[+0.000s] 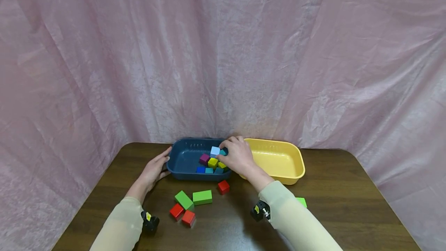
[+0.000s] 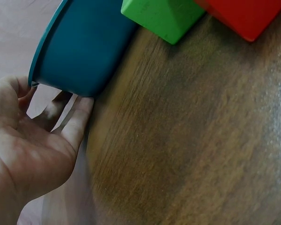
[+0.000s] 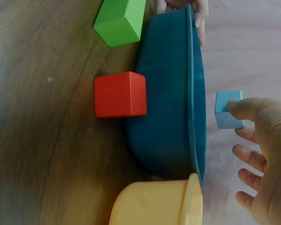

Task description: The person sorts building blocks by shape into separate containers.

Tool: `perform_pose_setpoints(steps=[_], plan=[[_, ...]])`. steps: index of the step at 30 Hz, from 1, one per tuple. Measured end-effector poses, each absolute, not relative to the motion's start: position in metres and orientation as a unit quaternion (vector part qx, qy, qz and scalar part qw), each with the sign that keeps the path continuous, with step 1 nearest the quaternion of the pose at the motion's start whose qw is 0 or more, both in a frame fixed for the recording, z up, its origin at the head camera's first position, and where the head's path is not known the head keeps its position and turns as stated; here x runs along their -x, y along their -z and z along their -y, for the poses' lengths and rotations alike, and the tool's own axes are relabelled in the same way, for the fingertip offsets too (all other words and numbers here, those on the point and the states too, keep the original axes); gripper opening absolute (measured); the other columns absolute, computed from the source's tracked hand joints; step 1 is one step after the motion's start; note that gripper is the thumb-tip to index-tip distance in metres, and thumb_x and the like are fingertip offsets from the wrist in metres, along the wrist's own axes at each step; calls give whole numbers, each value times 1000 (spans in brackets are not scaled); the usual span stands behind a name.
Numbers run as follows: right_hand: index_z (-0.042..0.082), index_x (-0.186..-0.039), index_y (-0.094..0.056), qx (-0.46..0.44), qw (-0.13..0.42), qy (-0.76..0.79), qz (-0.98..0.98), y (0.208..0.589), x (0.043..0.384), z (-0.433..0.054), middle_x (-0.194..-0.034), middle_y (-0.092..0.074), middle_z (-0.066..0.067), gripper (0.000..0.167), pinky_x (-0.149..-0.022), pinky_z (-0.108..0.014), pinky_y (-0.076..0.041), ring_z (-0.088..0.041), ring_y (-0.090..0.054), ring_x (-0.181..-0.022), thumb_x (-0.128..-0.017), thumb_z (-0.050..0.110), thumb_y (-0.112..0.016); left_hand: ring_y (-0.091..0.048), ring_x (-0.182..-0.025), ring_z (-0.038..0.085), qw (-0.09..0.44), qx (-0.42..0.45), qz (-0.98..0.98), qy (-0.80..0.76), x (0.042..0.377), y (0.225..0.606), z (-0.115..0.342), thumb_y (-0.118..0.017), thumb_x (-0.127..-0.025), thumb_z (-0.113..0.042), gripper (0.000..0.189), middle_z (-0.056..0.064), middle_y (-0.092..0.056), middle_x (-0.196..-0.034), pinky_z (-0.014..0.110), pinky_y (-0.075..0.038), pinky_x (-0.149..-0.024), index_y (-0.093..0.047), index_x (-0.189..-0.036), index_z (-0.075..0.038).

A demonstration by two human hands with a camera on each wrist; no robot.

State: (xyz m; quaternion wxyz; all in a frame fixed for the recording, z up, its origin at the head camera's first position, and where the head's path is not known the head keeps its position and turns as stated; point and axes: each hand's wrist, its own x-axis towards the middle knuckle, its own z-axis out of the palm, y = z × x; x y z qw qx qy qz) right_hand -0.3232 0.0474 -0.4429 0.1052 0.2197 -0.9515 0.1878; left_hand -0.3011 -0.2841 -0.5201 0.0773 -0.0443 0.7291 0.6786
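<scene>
The light-blue block (image 1: 215, 151) is what we watch here, and the relation we judge most telling is that it lies above the blue box (image 1: 191, 176), toward that box's right half, rather than down among the blocks inside. In the right wrist view we see it clear of the rim, with a visible gap between. The right hand (image 1: 238, 155) comes in from the right and pinches it: thumb and forefinger close on the block, while the other fingers curl loosely and hold nothing. So the block sits off the left side of that hand, at its fingertips. We make out no long axis in it, as it looks about as wide as it is tall; the box beneath runs its length from left to right across the desk (image 1: 348, 189). Straight below, in the head view, we find a purple block (image 1: 204, 159) and a yellow block (image 1: 213, 162); barer floor lies farther left. The left hand (image 1: 153, 169), well apart from the block, rests its extended fingers against the box's left end and has hold of no block. The yellow box (image 1: 268, 162) stands just right of the blue one, partly behind the right wrist.
</scene>
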Motion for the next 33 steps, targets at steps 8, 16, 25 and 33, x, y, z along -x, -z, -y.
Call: perform_pose_setpoints(steps=[8, 16, 25, 33], plan=[[23, -112, -78, -223, 96, -167, 956, 448, 326, -30, -119, -66, -3, 35, -97, -44, -43, -28, -49, -118, -88, 49, -78, -44, -140, 35, 79, 39, -729, -679, 301, 519, 284, -39, -112, -26, 53, 16, -29, -165, 45, -46, -107, -28, -164, -26], [25, -110, -78, -233, 103, -157, 954, 447, 327, -18, -115, -66, -2, 32, -98, -44, -44, -27, -49, -116, -89, 48, -76, -44, -140, 35, 78, 38, -734, -673, 300, 518, 285, -39, -112, -28, 52, 15, -28, -165, 49, -44, -109, -28, -163, -28], [25, -111, -78, -223, 96, -157, 957, 450, 330, -7, -114, -65, 0, 32, -99, -42, -43, -26, -48, -116, -89, 49, -77, -44, -141, 35, 77, 44, -730, -678, 302, 518, 285, -40, -112, -28, 52, 14, -29, -165, 50, -42, -110, -30, -163, -29], [25, -116, -77, -225, 91, -161, 957, 453, 330, -3, -120, -65, -1, 37, -102, -43, -41, -27, -48, -119, -90, 50, -76, -44, -140, 34, 78, 42, -731, -676, 302, 518, 284, -40, -112, -27, 52, 14, -28, -165, 49, -43, -109, -30, -163, -28]])
